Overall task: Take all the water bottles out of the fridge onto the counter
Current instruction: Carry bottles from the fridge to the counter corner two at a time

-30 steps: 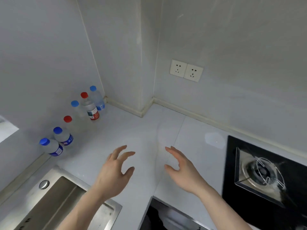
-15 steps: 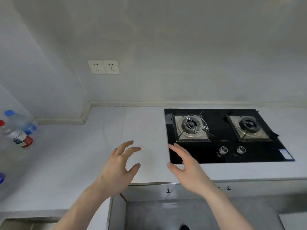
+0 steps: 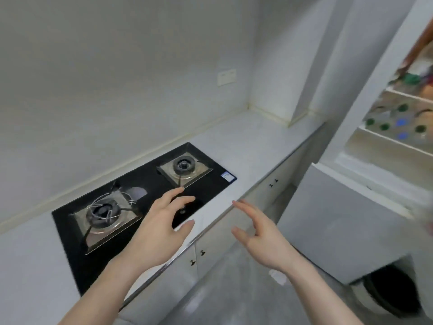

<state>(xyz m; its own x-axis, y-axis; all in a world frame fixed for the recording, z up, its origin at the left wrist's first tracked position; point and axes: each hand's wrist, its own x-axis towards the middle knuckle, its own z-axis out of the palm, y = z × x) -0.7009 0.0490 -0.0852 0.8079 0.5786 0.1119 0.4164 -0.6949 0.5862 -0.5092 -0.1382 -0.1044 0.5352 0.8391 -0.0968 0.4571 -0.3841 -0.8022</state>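
The open fridge (image 3: 375, 158) stands at the right edge of the view, blurred. On one of its shelves I see several bottles from above, two with blue caps (image 3: 401, 122) and others with green caps (image 3: 384, 126). My left hand (image 3: 161, 228) hovers over the front of the hob, fingers apart and empty. My right hand (image 3: 260, 238) hangs past the edge of the white counter (image 3: 246, 146), also empty with fingers spread. Both hands are well left of the fridge.
A black two-burner gas hob (image 3: 140, 195) is set into the counter. White cabinet doors (image 3: 234, 238) with small knobs run below it. A washing machine drum (image 3: 393, 292) sits low at the right. The grey floor (image 3: 234, 296) lies between me and the fridge.
The view has swung right: the bottles on the counter by the sink have left the frame and the open fridge has come in. Both hands stay empty and spread.
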